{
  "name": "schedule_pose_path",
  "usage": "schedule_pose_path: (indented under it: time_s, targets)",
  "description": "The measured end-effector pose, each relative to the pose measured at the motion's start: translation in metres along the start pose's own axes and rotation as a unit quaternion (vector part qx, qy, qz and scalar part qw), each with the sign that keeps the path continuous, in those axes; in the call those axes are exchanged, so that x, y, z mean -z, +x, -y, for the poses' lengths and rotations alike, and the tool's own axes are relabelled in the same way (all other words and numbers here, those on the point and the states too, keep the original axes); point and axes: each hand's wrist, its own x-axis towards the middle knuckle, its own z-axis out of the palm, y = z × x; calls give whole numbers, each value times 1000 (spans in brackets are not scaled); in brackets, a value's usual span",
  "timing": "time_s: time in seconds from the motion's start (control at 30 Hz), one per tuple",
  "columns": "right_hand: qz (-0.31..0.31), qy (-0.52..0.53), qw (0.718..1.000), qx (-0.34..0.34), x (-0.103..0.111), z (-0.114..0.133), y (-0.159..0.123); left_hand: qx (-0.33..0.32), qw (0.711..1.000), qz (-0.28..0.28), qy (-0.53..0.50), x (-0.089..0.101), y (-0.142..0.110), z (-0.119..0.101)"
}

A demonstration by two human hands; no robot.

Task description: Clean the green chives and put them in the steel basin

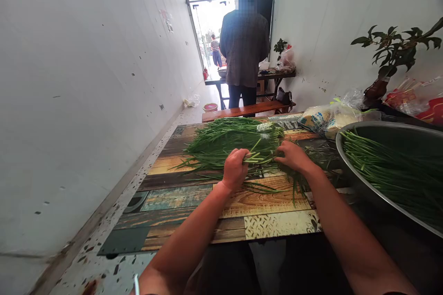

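Note:
My left hand [235, 166] is closed around a few garlic chives [255, 158], their pale stem ends pointing right. Close by on the right, my right hand [292, 156] has its fingers pinched together at the stem ends; what is between the fingertips is too small to make out. Behind both hands lies a large pile of garlic chives [221, 140], with a whitish band [265, 127] around part of it. A few loose chives [263, 188] rest on the patterned table [270, 203] in front. Dark, limp trimmings [297, 182] lie below my right hand.
A big metal basin [365, 182] on the right holds many chives [391, 170]. Plastic bags [325, 117] and a potted plant [379, 85] stand behind it. Beyond the table are a wooden bench [245, 110] and a person [245, 48] facing away. A white wall [86, 78] runs along the left.

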Motion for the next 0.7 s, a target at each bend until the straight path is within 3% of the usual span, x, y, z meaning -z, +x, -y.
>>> schedule_pose_path:
  time_s: [0.13, 0.23, 0.4, 0.53, 0.7]
  targets:
    - [14, -56, 998, 20, -5, 1, 0, 21, 999, -32, -22, 0, -1, 0]
    - [-4, -54, 997, 48, -6, -2, 1, 45, 997, -16, -57, -1, -3, 0]
    - [-93, 130, 983, 87, 8, 0, -2, 71, 995, -13, -66, -2, -6, 1]
    - [-27, 334, 939, 73, 22, 13, -8, 61, 996, -8, -71, -4, -7, 0]
    - [3, 516, 856, 38, 20, 31, -9, 49, 994, 32, -93, -7, -6, -1]
